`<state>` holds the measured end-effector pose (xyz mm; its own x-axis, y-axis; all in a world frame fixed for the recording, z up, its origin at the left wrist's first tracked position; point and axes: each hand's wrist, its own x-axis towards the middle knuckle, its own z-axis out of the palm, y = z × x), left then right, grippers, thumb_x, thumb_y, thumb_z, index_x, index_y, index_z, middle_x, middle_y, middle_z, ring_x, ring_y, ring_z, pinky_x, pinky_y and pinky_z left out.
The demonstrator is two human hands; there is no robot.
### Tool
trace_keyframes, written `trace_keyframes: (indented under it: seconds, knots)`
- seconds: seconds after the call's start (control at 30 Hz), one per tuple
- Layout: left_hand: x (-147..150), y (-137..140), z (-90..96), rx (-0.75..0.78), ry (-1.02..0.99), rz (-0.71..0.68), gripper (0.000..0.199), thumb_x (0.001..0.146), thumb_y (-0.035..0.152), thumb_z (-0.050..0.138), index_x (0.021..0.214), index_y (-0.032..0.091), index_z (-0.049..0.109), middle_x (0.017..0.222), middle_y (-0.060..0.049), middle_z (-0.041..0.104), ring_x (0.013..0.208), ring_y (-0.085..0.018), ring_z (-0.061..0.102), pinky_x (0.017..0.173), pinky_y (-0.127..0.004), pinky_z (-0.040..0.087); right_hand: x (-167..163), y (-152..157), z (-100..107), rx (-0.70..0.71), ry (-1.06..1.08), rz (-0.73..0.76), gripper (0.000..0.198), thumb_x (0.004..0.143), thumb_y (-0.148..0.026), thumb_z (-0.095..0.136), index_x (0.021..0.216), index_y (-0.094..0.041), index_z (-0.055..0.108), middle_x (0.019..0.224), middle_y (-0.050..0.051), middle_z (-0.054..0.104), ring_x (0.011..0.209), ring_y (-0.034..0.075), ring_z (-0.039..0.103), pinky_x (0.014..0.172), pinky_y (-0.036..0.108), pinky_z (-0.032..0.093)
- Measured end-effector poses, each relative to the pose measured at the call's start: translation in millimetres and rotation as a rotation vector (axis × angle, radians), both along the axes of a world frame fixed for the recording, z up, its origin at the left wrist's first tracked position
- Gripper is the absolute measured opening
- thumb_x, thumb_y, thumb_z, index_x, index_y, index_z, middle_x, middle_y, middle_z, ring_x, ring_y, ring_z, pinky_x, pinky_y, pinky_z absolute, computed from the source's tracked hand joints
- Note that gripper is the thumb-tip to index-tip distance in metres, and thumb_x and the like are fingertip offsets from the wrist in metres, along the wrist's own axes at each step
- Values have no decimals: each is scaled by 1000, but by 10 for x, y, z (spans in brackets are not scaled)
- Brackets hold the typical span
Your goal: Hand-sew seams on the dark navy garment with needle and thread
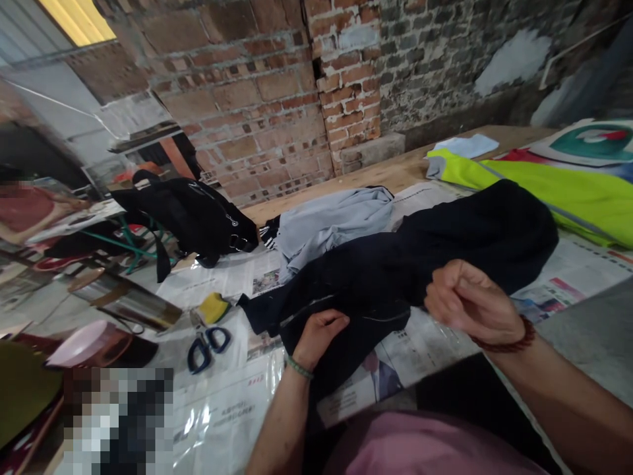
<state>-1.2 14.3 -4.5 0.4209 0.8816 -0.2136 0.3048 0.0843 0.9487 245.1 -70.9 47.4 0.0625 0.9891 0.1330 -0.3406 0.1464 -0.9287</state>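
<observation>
Pink top (pixel 425 448) at the very bottom, closest of all. Just past it, a table covered in newspaper (pixel 237 409), and on that, a big dark navy garment (pixel 366 270), long and bunched up, right across the middle. Hard to say if trousers or a jacket. Lying between and under both hands, with one bit drooping toward the near edge.

Left hand (pixel 319 336), with a green bracelet (pixel 299 368), on the dark cloth, thumb and pointing finger close together. Can't tell if pinching a bit of cloth or only resting on it. Right hand (pixel 465 300), with a red bead bracelet (pixel 509 338), over the cloth's near side, fingers curled up tight and tips pressed together. Too blurry to see anything thin inside.

Probably only partway done. Thin pale line (pixel 388 319) on the dark cloth, between the hands; no telling whether stitched or loose. Not smoothed out yet, not folded. Can't tell how much is left.

Near the left hand, blue-handled scissors (pixel 208 346), not in use, beside something yellow and spongy-looking (pixel 213 307). Behind, a grey-blue garment (pixel 336 221), clear of both hands. Farther right, a bright yellow garment (pixel 588 198) and a green-and-white iron (pixel 588 142).
</observation>
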Motion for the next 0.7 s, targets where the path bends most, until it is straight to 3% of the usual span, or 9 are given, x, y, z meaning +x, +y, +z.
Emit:
trace_keyframes:
  seconds: [0.1,0.17,0.33,0.5,0.7]
  knots:
    - [9,-3,25,14,16,21,18,64,33,64,62,15,67,55,2,56,54,-10,45,53,-20,33,-41,-48,-177,-154,37,379,29,66,-49,54,67,-22,47,34,-10,35,23,5,28,33,20,26]
    - [12,-8,40,4,14,28,19,63,34,64,61,15,67,54,2,56,53,-10,45,51,-20,33,-178,-30,-281,-271,-39,506,26,69,-45,54,72,-19,51,34,-10,37,24,4,28,34,18,24]
    - [8,-21,37,-9,-2,37,17,60,33,67,66,16,69,62,0,62,58,-12,50,53,-21,36,-631,73,-419,-443,-404,371,17,76,-33,47,75,-16,53,42,-8,45,28,3,30,32,15,18]
    - [-10,-16,-17,4,-17,59,15,58,28,70,69,18,71,67,0,66,62,-13,54,57,-21,39,-781,137,-485,-404,-574,230,16,76,-28,44,71,-17,55,40,-7,44,32,5,34,34,16,23]
    - [-21,-7,-54,20,-16,46,16,59,29,69,72,19,71,69,-1,66,63,-14,55,59,-23,41,-784,153,-493,-385,-647,209,18,77,-27,44,75,-17,59,40,-7,41,35,6,35,36,17,24]
